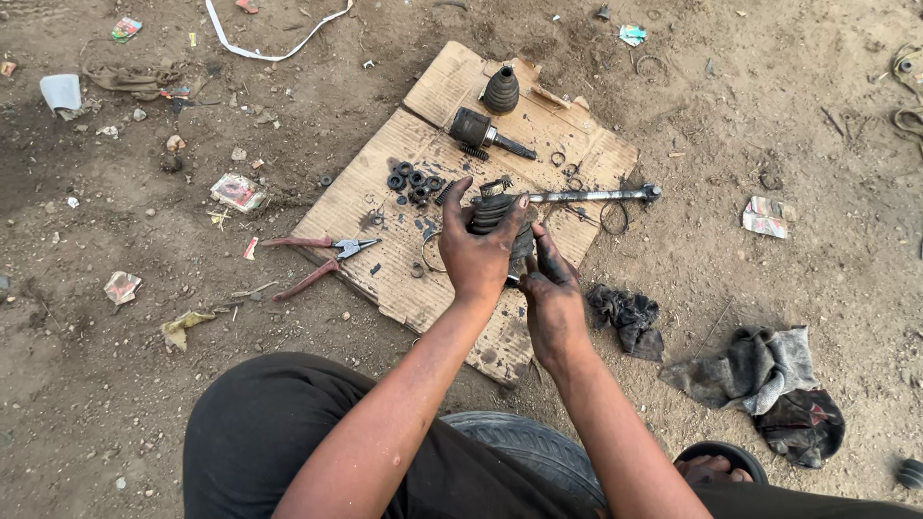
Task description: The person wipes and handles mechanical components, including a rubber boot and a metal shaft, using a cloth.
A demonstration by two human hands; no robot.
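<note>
Left hand (478, 252) is wrapping spread fingers over the black rubber boot (492, 213) on the axle shaft (586, 196). Right hand (552, 300) is gripping below it, fingertips hidden behind the boot; grip unclear. Cardboard (385, 269) is lying underneath.

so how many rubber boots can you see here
2. One loose rubber boot stands at the far end of the cardboard. The other boot is on the shaft, gripped by the left hand. Others may be hidden.
</note>
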